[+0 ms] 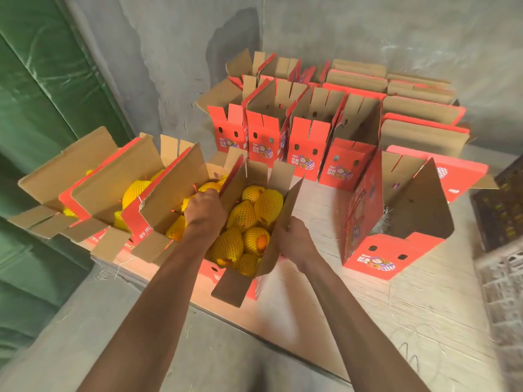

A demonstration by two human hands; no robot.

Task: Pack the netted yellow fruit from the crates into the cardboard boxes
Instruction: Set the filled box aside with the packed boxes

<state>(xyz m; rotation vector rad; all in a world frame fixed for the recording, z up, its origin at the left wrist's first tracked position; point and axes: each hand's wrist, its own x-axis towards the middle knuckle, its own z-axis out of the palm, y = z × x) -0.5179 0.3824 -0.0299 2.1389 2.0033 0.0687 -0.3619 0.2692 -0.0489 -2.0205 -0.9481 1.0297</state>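
A red cardboard box (226, 290) stands open in front of me, filled with several yellow netted fruit (254, 219). My left hand (205, 207) grips the box's left flap at its top edge. My right hand (294, 241) holds the right flap (285, 216) of the same box. To the left, two more open boxes hold netted fruit (134, 190), one of them the box (147, 219) right beside my left hand. An open box (376, 250) with no fruit in view stands to the right.
Rows of open red boxes (305, 154) stand behind on a board (396, 321). A dark plastic crate (498, 210) sits at the right edge. Green sheeting (42, 108) hangs at the left, a grey wall (339, 29) behind. Concrete floor (85, 335) lies below.
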